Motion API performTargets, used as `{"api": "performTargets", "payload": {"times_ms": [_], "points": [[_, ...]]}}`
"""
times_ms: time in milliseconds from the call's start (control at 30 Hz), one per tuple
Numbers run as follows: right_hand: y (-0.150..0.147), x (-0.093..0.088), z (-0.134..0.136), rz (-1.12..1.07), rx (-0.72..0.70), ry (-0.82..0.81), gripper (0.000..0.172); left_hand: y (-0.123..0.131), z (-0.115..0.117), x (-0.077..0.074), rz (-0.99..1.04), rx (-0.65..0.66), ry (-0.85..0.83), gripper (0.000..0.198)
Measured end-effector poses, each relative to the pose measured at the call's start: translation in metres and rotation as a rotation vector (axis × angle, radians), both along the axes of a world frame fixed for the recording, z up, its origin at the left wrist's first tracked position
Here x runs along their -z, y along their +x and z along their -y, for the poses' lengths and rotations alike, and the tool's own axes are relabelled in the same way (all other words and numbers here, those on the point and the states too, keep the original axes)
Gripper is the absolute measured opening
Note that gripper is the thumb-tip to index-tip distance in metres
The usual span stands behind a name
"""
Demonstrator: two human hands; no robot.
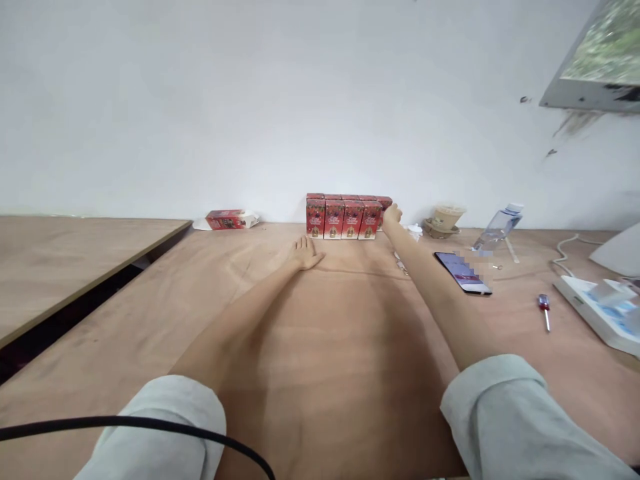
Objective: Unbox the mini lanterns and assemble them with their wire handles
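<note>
Stretched far across the surface (320, 347) with the right hand (392, 215) curled against the rightmost of the red cartons (343, 218) ranked upright along the wall (250, 100), gripping or merely touching impossible to tell, and braced, seemingly for balance, on the left hand (306, 254), open and flat just before the row.

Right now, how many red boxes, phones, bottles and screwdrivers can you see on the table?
red boxes: 6 (5 standing in the row, 1 lying on its side)
phone: 1
bottle: 1
screwdriver: 1
Total: 9
</note>
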State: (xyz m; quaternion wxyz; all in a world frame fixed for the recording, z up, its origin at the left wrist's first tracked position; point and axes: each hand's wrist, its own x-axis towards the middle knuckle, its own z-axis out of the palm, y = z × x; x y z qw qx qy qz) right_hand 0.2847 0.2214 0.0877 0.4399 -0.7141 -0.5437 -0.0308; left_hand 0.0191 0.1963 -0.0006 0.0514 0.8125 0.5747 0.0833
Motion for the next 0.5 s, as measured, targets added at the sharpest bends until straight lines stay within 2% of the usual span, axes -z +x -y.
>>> {"api": "performTargets", "payload": {"times_ms": [67,133,200,233,333,400,500], "points": [[0.005,-0.008,0.015,0.003,0.025,0.014,0.041,-0.002,0.019,0.001,-0.02,0.096,-0.024,0.085],[0.014,-0.007,0.04,0.065,0.008,0.063,0.047,-0.005,0.042,0.001,-0.04,0.205,-0.054,0.081],[0.025,0.006,0.072,0.259,-0.056,0.167,0.058,-0.008,0.067,0.0,-0.051,0.29,-0.071,0.078],[0.03,0.016,0.088,0.293,-0.022,0.185,0.064,-0.009,0.079,0.0,-0.054,0.327,-0.074,0.077],[0.045,0.05,0.123,0.14,0.087,0.121,0.08,-0.008,0.106,-0.001,-0.048,0.455,-0.063,0.075],[0.053,0.068,0.131,-0.096,0.03,0.013,0.076,-0.006,0.115,-0.001,-0.037,0.506,-0.07,0.073],[0.06,0.082,0.128,-0.252,-0.042,-0.076,0.051,-0.004,0.118,-0.002,-0.032,0.521,-0.092,0.072]]}}
